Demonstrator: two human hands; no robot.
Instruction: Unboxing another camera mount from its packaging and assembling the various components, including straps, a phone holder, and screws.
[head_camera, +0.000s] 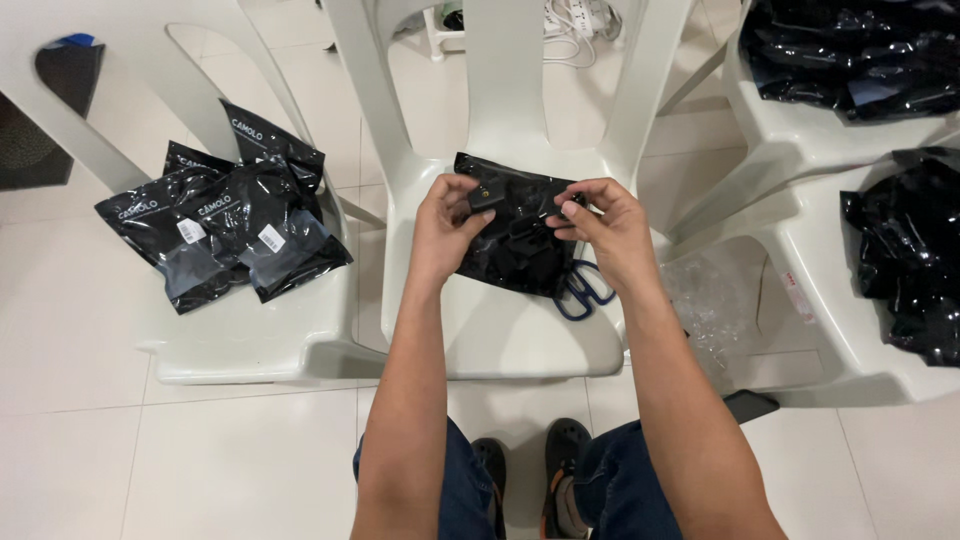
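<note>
Dark shoes at bottom centre; above, left hand pinches a small black part, right hand grips the black pouch, long axis slanting down-right.

The pouch and bags were glossy, crinkled black plastic film, the chair smooth white moulded plastic, the floor glazed tile.

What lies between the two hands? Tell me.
In the head view, a black plastic pouch on the white chair shows between the left hand and right hand.
</note>
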